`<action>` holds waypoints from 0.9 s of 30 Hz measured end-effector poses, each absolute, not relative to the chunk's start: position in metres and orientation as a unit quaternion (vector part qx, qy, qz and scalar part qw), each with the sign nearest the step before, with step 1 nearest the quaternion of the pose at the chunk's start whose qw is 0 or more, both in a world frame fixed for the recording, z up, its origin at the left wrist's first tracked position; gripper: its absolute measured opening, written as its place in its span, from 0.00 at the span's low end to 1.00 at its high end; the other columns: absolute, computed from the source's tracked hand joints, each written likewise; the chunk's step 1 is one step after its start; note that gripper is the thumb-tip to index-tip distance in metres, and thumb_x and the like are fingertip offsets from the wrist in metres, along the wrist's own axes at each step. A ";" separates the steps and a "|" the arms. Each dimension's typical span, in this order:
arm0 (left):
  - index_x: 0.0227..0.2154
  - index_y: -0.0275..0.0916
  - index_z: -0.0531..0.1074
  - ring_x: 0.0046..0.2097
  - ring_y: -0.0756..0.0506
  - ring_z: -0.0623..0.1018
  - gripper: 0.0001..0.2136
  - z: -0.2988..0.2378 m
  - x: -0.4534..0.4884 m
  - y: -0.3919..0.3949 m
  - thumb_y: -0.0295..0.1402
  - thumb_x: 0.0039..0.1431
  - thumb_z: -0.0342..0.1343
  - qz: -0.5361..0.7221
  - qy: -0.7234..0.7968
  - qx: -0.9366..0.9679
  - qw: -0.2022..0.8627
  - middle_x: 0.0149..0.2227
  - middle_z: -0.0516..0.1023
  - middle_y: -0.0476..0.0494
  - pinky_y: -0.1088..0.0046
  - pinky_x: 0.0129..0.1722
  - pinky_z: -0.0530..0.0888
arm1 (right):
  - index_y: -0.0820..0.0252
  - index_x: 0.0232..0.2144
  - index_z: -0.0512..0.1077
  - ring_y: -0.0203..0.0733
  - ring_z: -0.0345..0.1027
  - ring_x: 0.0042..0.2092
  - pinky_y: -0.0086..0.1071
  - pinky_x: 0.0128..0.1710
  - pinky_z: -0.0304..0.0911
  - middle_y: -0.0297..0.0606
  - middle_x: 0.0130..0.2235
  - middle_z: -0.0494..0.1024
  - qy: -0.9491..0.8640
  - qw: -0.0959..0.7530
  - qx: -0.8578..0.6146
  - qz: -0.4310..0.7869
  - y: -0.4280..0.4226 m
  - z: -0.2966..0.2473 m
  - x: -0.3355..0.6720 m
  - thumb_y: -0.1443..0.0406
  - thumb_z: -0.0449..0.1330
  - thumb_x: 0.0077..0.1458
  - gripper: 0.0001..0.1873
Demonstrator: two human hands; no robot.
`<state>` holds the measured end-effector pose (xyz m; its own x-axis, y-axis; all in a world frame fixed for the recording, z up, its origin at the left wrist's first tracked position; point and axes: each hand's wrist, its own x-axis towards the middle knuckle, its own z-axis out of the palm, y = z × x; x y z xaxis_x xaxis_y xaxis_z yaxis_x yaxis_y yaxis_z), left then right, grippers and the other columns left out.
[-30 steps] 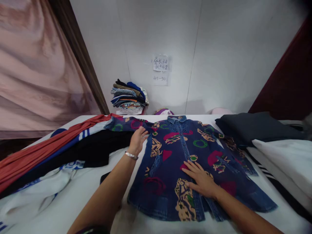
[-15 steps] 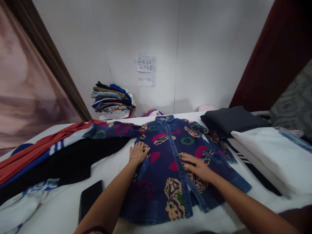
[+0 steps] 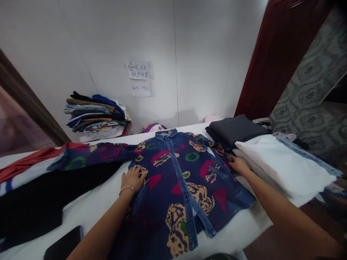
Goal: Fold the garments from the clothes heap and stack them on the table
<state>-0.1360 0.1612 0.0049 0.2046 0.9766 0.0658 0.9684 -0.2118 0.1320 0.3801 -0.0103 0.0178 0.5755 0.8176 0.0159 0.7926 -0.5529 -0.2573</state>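
Observation:
A dark blue denim shirt (image 3: 184, 180) with red, green and tan prints lies face up on the white table (image 3: 103, 195). Its left sleeve stretches out to the left over other clothes. My left hand (image 3: 133, 177), with a bracelet at the wrist, lies flat and open on the shirt's left side. My right hand (image 3: 238, 165) rests at the shirt's right edge, by the right sleeve. Its fingers are curled on the cloth, and whether they grip it is hard to see.
Black, red and blue-white garments (image 3: 35, 187) lie heaped at the left. A dark phone (image 3: 63, 245) lies near the front edge. Folded white (image 3: 282, 164) and dark grey (image 3: 235, 128) cloth lie at the right. A stack of folded clothes (image 3: 94, 117) stands by the wall.
My right hand slid from the middle of the shirt to its right edge. My left hand stayed on the shirt's left side. The view swung to the right.

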 end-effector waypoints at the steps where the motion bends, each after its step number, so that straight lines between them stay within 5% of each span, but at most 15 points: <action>1: 0.58 0.40 0.64 0.66 0.37 0.56 0.26 0.005 -0.136 0.161 0.46 0.62 0.41 0.070 0.627 0.775 0.033 0.65 0.58 0.39 0.46 0.62 0.49 | 0.63 0.41 0.76 0.48 0.74 0.40 0.32 0.36 0.62 0.46 0.38 0.80 -0.463 0.117 -0.877 0.055 -0.010 0.018 0.381 0.65 0.57 0.53 0.14; 4: 0.57 0.41 0.64 0.66 0.38 0.56 0.25 0.007 -0.136 0.160 0.46 0.62 0.41 0.073 0.629 0.773 0.042 0.65 0.58 0.39 0.47 0.62 0.50 | 0.62 0.33 0.77 0.44 0.73 0.36 0.30 0.32 0.59 0.43 0.34 0.80 -0.474 0.122 -0.871 0.048 -0.008 0.028 0.382 0.65 0.54 0.55 0.11; 12: 0.59 0.39 0.63 0.66 0.37 0.56 0.26 0.009 -0.134 0.158 0.46 0.62 0.42 0.075 0.629 0.772 0.047 0.65 0.58 0.38 0.49 0.62 0.50 | 0.60 0.43 0.73 0.45 0.71 0.40 0.33 0.38 0.62 0.44 0.42 0.78 -0.518 0.219 -0.811 -0.160 0.008 0.116 0.352 0.65 0.48 0.60 0.16; 16: 0.56 0.40 0.66 0.65 0.37 0.58 0.24 0.011 -0.135 0.160 0.45 0.61 0.44 0.093 0.624 0.774 0.046 0.64 0.60 0.37 0.48 0.62 0.50 | 0.57 0.44 0.74 0.44 0.70 0.48 0.39 0.50 0.60 0.41 0.47 0.78 -0.669 0.271 -0.659 -0.212 0.007 0.147 0.314 0.72 0.48 0.57 0.18; 19: 0.49 0.40 0.72 0.64 0.37 0.60 0.19 0.025 -0.122 0.155 0.41 0.59 0.48 0.158 0.608 0.776 0.056 0.63 0.62 0.36 0.49 0.63 0.49 | 0.52 0.39 0.76 0.45 0.64 0.56 0.48 0.61 0.46 0.37 0.50 0.77 -0.800 0.244 -0.521 -0.169 -0.002 0.141 0.282 0.76 0.51 0.53 0.20; 23: 0.39 0.41 0.76 0.58 0.41 0.67 0.12 0.051 -0.067 0.133 0.38 0.57 0.50 0.293 0.500 0.764 0.283 0.52 0.74 0.41 0.61 0.61 0.58 | 0.51 0.31 0.77 0.47 0.58 0.60 0.57 0.63 0.37 0.33 0.51 0.76 -0.840 0.227 -0.476 -0.129 -0.009 0.111 0.250 0.76 0.53 0.53 0.17; 25: 0.34 0.42 0.75 0.54 0.43 0.70 0.08 0.057 -0.027 0.119 0.39 0.54 0.56 0.321 0.458 0.664 0.496 0.46 0.76 0.44 0.66 0.58 0.62 | 0.51 0.31 0.77 0.46 0.63 0.56 0.55 0.62 0.42 0.35 0.49 0.78 -0.854 0.217 -0.463 -0.097 -0.009 0.097 0.237 0.75 0.53 0.55 0.16; 27: 0.34 0.41 0.74 0.42 0.45 0.76 0.10 0.056 0.012 0.106 0.42 0.54 0.56 0.302 0.454 0.623 0.560 0.38 0.77 0.44 0.67 0.47 0.71 | 0.53 0.34 0.77 0.44 0.69 0.49 0.49 0.58 0.54 0.38 0.47 0.78 -0.872 0.197 -0.446 -0.037 -0.011 0.086 0.223 0.74 0.53 0.55 0.15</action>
